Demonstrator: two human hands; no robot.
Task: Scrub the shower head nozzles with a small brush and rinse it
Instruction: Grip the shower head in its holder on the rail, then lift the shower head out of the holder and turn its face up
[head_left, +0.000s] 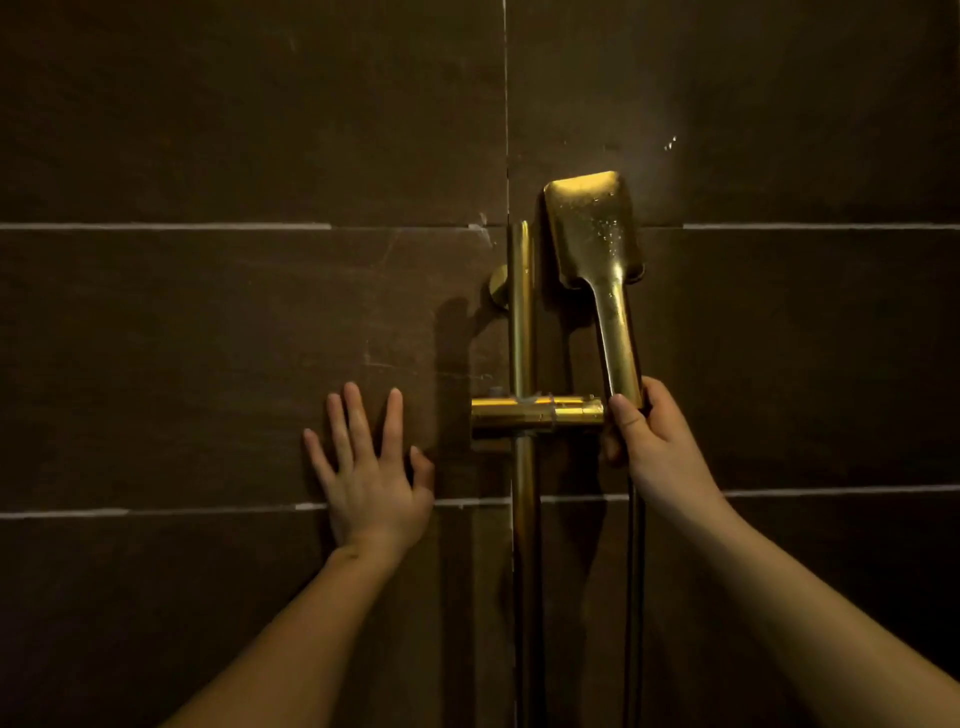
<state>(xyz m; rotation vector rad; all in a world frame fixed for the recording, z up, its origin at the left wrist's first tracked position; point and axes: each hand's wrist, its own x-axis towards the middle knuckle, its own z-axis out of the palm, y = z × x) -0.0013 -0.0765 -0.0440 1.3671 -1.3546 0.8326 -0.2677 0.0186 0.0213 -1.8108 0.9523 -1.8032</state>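
A gold hand shower head (592, 228) with a square head and a long flat handle stands upright against the dark tiled wall, its back wet with droplets and its nozzle face hidden from me. My right hand (649, 436) grips the bottom end of its handle. My left hand (369, 467) lies flat on the wall tile with its fingers spread, holding nothing, left of the fittings. No brush is in view.
A gold vertical rail (522, 322) runs down the wall just left of the shower head. A gold horizontal bar (535, 413) crosses it between my hands. A dark hose (635, 597) hangs below my right hand. Dark brown tiles (208, 338) with pale grout lines fill the wall.
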